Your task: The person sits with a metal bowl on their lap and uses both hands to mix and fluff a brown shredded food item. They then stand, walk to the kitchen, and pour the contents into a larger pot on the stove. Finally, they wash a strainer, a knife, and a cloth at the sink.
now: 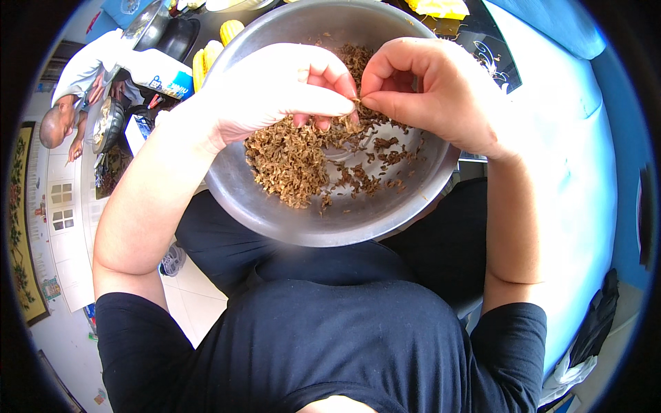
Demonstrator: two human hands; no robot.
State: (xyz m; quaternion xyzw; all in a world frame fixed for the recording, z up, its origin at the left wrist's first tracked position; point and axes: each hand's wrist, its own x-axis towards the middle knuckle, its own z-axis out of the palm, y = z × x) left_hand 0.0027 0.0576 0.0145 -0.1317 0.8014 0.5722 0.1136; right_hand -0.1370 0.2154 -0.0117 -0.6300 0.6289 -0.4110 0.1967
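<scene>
A wide metal basin [323,238] rests at my lap with dried brown plant pieces in it. A lighter brown heap of pieces [289,165] fills its left side, while darker pieces [361,182] lie scattered over the bottom at right. Above the heap, my left hand [292,82] pinches a small dried brown piece [354,118] between thumb and fingers. My right hand [430,93] is closed in a pinch at the same spot, its fingertips meeting the left ones. What sits between the right fingertips is too small to make out. More dark pieces [354,58] show behind the hands.
Corn cobs [200,69] lie left of the basin, near a white-and-blue package [162,74]. A dark glossy table [506,51] with a yellow packet [441,8] is beyond. Another person [65,117] sits at left beside a pan [108,124]. A pale blue covered seat [571,172] runs along my right.
</scene>
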